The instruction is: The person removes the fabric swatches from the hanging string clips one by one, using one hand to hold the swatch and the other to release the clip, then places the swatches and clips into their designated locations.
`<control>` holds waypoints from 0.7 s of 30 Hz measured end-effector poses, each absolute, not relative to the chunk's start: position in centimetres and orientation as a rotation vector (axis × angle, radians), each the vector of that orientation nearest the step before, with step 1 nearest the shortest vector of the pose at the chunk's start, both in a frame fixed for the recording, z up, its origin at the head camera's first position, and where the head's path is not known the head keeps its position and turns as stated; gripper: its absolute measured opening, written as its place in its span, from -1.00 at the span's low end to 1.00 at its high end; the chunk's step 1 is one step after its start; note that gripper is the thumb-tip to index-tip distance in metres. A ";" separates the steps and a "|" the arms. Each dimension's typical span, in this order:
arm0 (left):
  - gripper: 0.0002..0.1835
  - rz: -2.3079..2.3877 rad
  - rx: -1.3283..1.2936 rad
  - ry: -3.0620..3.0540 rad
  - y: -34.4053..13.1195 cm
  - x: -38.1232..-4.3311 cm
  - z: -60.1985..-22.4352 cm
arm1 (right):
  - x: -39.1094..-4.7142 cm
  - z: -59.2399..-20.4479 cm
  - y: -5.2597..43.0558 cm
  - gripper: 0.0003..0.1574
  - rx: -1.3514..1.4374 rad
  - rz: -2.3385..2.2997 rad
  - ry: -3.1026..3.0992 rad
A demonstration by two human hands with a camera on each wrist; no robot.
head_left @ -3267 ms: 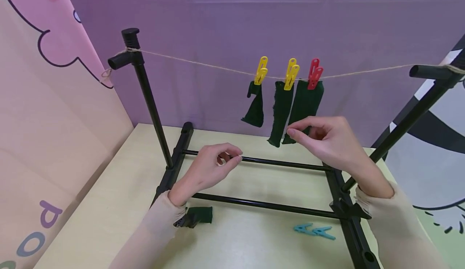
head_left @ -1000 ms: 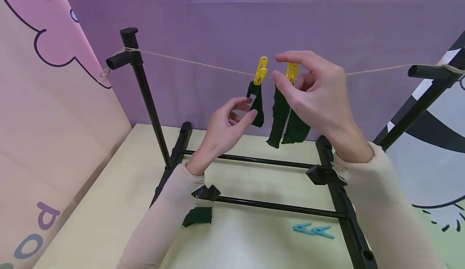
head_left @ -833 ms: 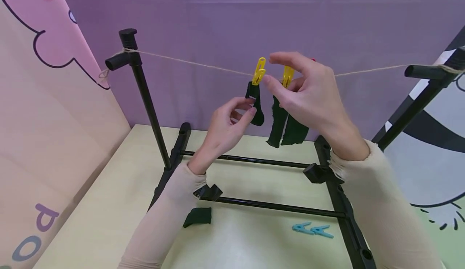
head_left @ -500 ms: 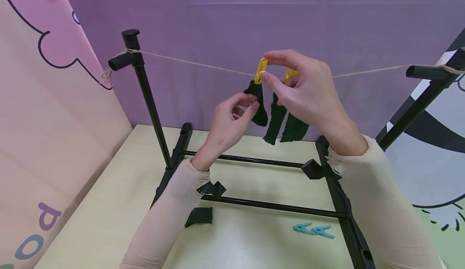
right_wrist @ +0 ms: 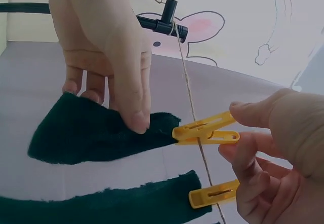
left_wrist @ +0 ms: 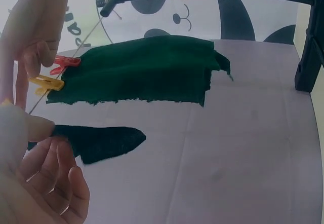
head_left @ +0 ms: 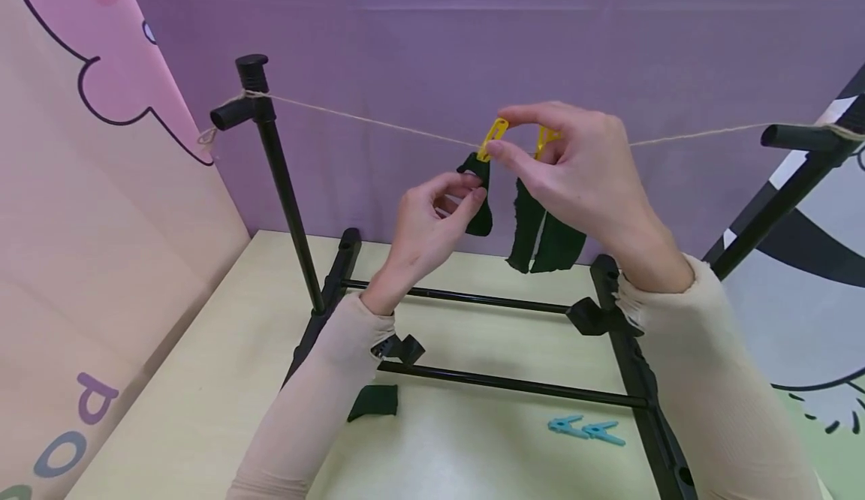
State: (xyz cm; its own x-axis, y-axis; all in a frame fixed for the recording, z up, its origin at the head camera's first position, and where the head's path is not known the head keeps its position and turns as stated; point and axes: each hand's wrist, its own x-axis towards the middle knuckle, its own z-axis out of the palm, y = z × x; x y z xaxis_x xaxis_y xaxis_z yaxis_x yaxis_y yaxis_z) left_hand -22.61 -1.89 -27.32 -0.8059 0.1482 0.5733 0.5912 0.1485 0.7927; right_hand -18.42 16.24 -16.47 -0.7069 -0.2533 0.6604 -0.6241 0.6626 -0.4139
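Observation:
My left hand (head_left: 432, 218) pinches the upper part of a small dark green piece of cloth (right_wrist: 91, 138) between thumb and fingers. This cloth hangs from a string line (head_left: 378, 119) by a yellow clothespin (right_wrist: 202, 128). The handles of that clothespin are between the thumb and index finger of my right hand (head_left: 581, 170); it leans to the right. A second yellow clothespin (right_wrist: 215, 194) and a red clothespin (left_wrist: 66, 61) hold two longer green cloths (left_wrist: 147, 72) on the line. My right hand covers the red one in the head view.
A black frame (head_left: 513, 385) stands on the pale table (head_left: 473, 455), its posts (head_left: 287, 200) holding up the line. Two light blue clothespins (head_left: 568, 426) lie at the front right. Another green cloth (head_left: 375, 401) lies partly behind my left sleeve.
Both hands have risen from below the line. My left hand has taken hold of the small cloth and my right hand of its yellow clothespin, which has tilted to the right.

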 end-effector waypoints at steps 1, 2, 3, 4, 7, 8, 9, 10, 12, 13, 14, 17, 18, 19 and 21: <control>-0.75 -1.695 -0.708 -2.076 -1.9 -22.7 -27.3 | -18.4 -16.5 16.3 -0.64 0.673 0.854 -2.309; -0.75 -1.696 -0.704 -2.076 -2.0 -22.8 -27.2 | -18.4 -16.5 16.3 -0.65 0.671 0.847 -2.305; -0.76 -1.698 -0.700 -2.075 -2.1 -22.8 -27.2 | -18.4 -16.4 16.4 -0.66 0.670 0.841 -2.300; -0.77 -1.703 -0.693 -2.075 -2.1 -22.9 -27.2 | -18.4 -16.4 16.4 -0.66 0.666 0.843 -2.299; -0.78 -1.722 -0.677 -2.083 -2.3 -22.8 -27.2 | -18.3 -16.5 16.5 -0.68 0.658 0.858 -2.294; -0.78 -1.724 -0.676 -2.086 -2.3 -22.8 -27.2 | -18.3 -16.5 16.6 -0.68 0.661 0.861 -2.287; -0.77 -1.723 -0.676 -2.091 -2.3 -22.8 -27.2 | -18.3 -16.5 16.6 -0.69 0.665 0.859 -2.280; -0.77 -1.723 -0.677 -2.094 -2.2 -22.8 -27.3 | -18.4 -16.5 16.6 -0.70 0.670 0.855 -2.273; -0.77 -1.725 -0.677 -2.096 -2.2 -22.8 -27.3 | -18.3 -16.6 16.7 -0.71 0.683 0.843 -2.257; -0.77 -1.730 -0.676 -2.093 -2.2 -22.8 -27.3 | -18.3 -16.6 16.7 -0.71 0.691 0.835 -2.247; -0.77 -1.734 -0.674 -2.090 -2.2 -22.8 -27.3 | -18.3 -16.6 16.7 -0.71 0.697 0.828 -2.238; -0.78 -1.744 -0.669 -2.083 -2.2 -22.7 -27.3 | -18.3 -16.6 16.7 -0.72 0.711 0.814 -2.216; -0.78 -1.745 -0.667 -2.082 -2.2 -22.7 -27.3 | -18.3 -16.6 16.7 -0.72 0.716 0.812 -2.209; -0.78 -1.746 -0.666 -2.083 -2.2 -22.7 -27.3 | -18.3 -16.6 16.7 -0.72 0.721 0.813 -2.204; -0.78 -1.743 -0.667 -2.084 -2.3 -22.6 -27.3 | -18.3 -16.6 16.6 -0.73 0.728 0.813 -2.198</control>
State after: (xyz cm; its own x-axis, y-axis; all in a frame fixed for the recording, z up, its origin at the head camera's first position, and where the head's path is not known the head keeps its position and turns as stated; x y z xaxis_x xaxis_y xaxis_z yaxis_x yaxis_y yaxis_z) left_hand -22.63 -2.29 -27.30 -0.8310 0.1344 0.5398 0.5551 0.1358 0.8206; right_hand -18.28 16.64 -16.59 -0.6170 -0.2612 0.7423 -0.6814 0.6492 -0.3380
